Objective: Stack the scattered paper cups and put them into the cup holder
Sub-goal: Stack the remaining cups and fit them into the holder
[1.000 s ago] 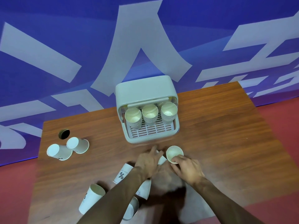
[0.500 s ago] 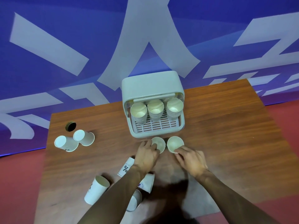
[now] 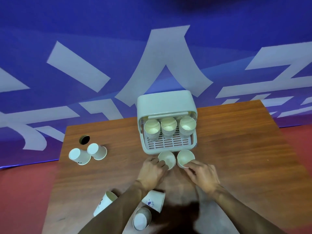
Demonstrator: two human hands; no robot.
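Observation:
Two upright paper cups stand side by side just in front of the pale cup holder. My left hand grips the left cup and my right hand grips the right cup by its near rim. Inside the holder, three stacks of cups sit on a slatted tray. Loose cups lie near the table's front: one on its side, one under my left forearm, one at the front edge. Two upside-down cups stand at the left.
The wooden table carries everything. A dark round hole or cap sits near the table's back left corner. Behind the table hangs a blue banner with white shapes. Red floor shows on both sides.
My left hand has taken hold of a cup and stood it upright beside the right-hand cup. Both hands and cups moved forward, close to the holder's front edge.

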